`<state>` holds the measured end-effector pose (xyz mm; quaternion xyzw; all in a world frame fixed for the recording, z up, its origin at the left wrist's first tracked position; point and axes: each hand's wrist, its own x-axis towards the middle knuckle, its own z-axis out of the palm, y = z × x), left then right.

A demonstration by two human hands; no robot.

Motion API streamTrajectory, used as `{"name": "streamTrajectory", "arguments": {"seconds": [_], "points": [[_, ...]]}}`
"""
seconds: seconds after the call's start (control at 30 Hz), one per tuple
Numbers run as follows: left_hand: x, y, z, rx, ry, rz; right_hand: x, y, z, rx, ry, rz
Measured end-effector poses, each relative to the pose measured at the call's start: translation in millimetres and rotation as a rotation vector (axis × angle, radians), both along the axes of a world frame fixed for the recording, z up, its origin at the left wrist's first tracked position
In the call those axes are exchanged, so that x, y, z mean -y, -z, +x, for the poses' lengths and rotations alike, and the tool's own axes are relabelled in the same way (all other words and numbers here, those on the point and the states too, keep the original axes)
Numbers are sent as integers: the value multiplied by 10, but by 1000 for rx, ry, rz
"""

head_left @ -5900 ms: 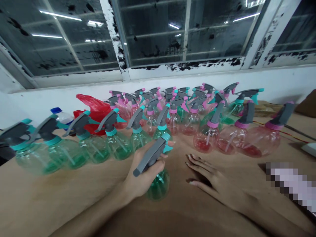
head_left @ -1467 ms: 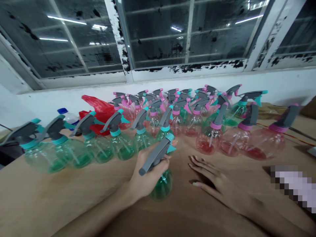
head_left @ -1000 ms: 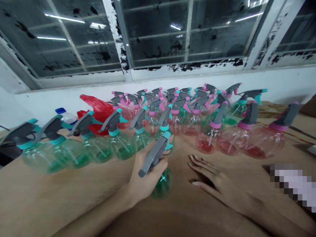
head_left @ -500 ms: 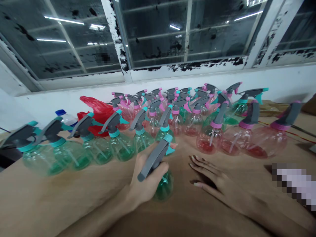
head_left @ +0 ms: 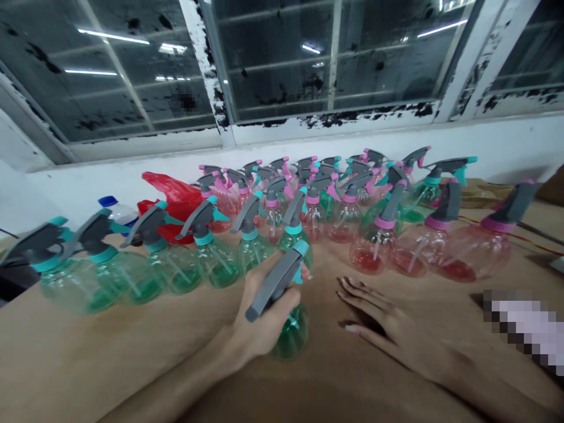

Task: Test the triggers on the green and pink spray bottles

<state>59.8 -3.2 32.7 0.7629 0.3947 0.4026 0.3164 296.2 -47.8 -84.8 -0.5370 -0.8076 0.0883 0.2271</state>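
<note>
My left hand (head_left: 259, 317) grips a green spray bottle (head_left: 291, 335) by its neck, just under the grey trigger head. A finger lies at the turquoise trigger, which sits close in to the head. The bottle stands on the wooden table (head_left: 158, 352), and my hand hides its collar. My right hand (head_left: 379, 317) rests palm down on the table to the right, fingers stretched out, holding nothing. Behind my left hand runs a row of green spray bottles (head_left: 215, 264) with turquoise collars. Beyond my right hand stand pink spray bottles (head_left: 372, 252) with pink collars.
More pink and green spray bottles (head_left: 343, 220) crowd together near the wall. At the back left are a red plastic bag (head_left: 170, 202) and a blue-capped bottle (head_left: 117, 211). A blurred pale object (head_left: 529, 329) lies on the right. Thin cables run behind the rightmost pink bottle.
The turquoise trigger stood further out half a second ago and is now drawn in by my finger. My left hand keeps its grip on the spray bottle. My right hand stays put.
</note>
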Motion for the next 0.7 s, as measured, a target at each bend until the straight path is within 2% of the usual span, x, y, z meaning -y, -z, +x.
{"name": "streamTrajectory", "arguments": {"seconds": [0.23, 0.5, 0.7], "points": [[-28, 27, 11, -54, 36, 66, -1, -23, -8, 55, 11, -22], [-39, 166, 1, 9, 31, -69, -3, -1, 8, 27, 1, -1], [-47, 196, -2, 3, -3, -43, 3, -9, 19, 41, -4, -13]]}}
